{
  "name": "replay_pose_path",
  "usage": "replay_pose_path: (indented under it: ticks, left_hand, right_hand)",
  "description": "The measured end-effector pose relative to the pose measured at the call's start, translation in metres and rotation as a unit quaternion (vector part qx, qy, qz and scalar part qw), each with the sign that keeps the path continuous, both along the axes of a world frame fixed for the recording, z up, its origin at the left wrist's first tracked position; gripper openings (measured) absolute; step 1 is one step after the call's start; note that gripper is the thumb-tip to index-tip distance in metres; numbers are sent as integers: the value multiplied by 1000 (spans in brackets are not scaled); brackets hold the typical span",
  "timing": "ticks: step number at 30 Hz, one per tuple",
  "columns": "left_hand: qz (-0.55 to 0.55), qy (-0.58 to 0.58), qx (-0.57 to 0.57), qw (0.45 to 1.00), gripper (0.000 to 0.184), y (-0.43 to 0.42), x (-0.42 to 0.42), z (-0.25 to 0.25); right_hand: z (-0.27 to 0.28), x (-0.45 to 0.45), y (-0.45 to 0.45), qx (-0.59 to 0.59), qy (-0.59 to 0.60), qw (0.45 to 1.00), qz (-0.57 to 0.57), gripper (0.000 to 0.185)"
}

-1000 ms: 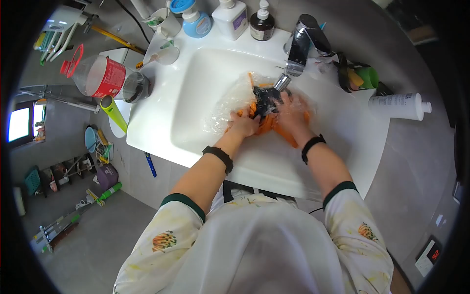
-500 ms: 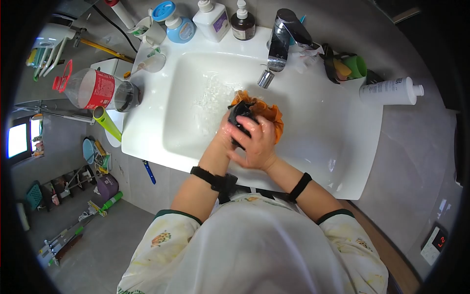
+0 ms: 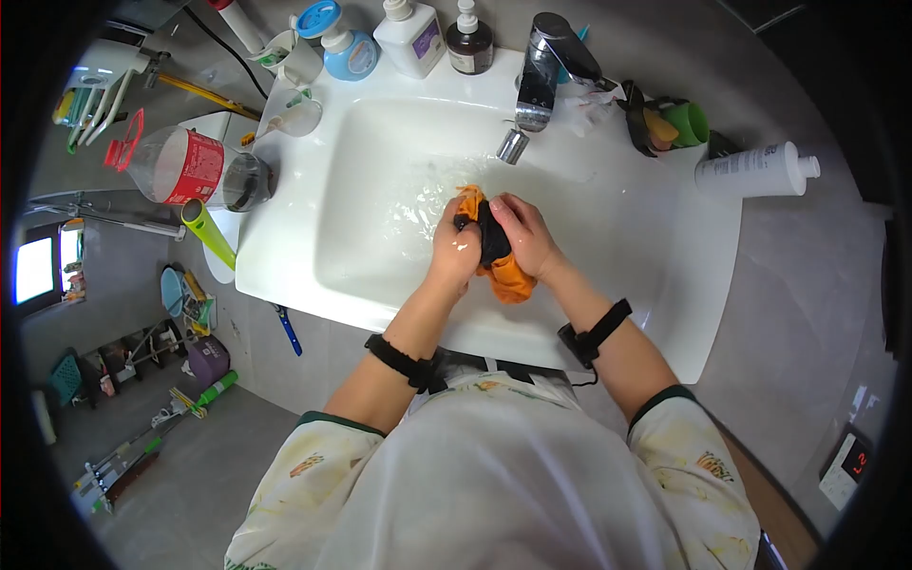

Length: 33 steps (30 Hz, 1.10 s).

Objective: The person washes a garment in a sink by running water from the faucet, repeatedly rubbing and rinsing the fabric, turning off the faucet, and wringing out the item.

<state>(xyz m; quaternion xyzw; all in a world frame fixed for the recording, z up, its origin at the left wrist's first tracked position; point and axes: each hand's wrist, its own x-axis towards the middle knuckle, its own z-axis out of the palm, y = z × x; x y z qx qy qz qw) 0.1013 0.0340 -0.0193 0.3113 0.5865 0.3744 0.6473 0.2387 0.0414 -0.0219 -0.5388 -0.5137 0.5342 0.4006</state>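
Clamped a wet orange-and-black cloth [image 3: 494, 237] in the curled fingers of the left hand [image 3: 456, 249] and right hand [image 3: 527, 239], over the washbasin [image 3: 366, 161]. Had rippling water [image 3: 418, 217] in the washbasin beside the left hand, below the faucet [image 3: 537, 90]. Showed a green cup [image 3: 686, 123] at the black holder [image 3: 635, 121], far right, and something green in the white mug [image 3: 298, 65], far left. Could not tell what filled the red-labelled plastic bottle [image 3: 195, 168].

No words can be read with certainty. White print on the clear bottle's [image 3: 249, 182] red label [image 3: 197, 166] at left, lettering on the three pump bottles [image 3: 351, 57] [image 3: 410, 40] [image 3: 470, 43] at the far side and grey print on the white bottle [image 3: 752, 171] at right are too small. Red characters glow on the display [image 3: 845, 468], near right, unclear.
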Motion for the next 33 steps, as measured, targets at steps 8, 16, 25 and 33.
replay_pose_path:
  ticks: [8, 16, 25, 33]
  left_hand:
    - [-128, 389, -105, 906, 87, -2, -51, 2]
    - [-387, 521, -200, 734, 87, 26, -34, -58]
    - [-104, 310, -175, 929, 107, 41, -51, -72]
    - [39, -351, -198, 914, 77, 52, -46, -21]
  right_hand:
    - [-45, 56, 6, 16, -407, 907, 105, 90]
    - [-85, 46, 25, 20, -641, 642, 420, 84]
    - [-60, 44, 28, 67, -531, 767, 353, 78]
    - [-27, -26, -11, 251, -325, 909, 65, 55]
